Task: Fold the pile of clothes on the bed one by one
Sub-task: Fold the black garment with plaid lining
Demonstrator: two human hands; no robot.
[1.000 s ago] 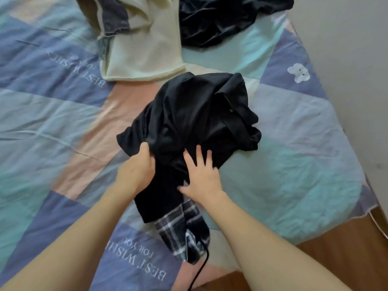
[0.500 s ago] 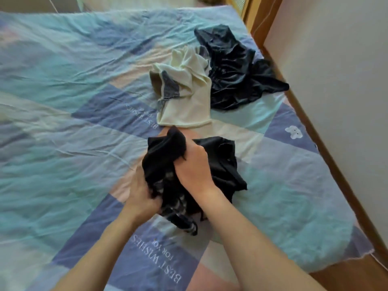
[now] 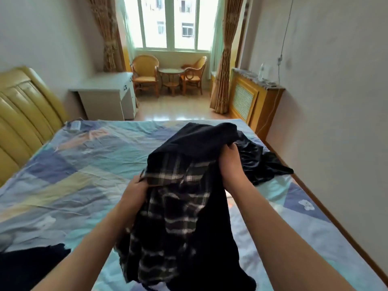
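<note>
Two hands now hold the black-and-plaid garment lifted off the bed, left hand gripping its plaid edge, right hand clutching the black top, so its folding starts.

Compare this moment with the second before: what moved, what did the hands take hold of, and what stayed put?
The black and plaid garment went from lying bunched on the bed to hanging in the air. The right hand, flat on it before, now grips its top; the left hand keeps its grip on the side. The dark garment still lies on the bed.
</note>
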